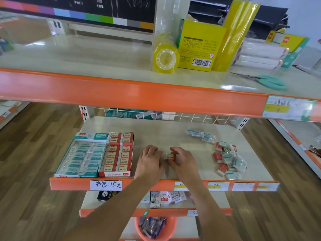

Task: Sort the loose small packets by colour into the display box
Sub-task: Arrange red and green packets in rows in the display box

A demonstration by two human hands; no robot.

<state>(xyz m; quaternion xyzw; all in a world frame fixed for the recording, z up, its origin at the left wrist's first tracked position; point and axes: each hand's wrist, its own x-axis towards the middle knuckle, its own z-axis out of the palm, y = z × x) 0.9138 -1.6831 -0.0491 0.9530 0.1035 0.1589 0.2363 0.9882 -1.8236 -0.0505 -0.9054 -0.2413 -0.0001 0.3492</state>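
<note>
Red packet half-hidden between both hands' curled fingers, left grip unclear.

Head view, downward over shelf

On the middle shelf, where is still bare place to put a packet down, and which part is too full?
Bare board lies between the red display box and the hands, and behind the hands up to the wire grid. The right side is crowded: the loose packets pile there, towards the front edge. The teal display box fills the left end.
</note>
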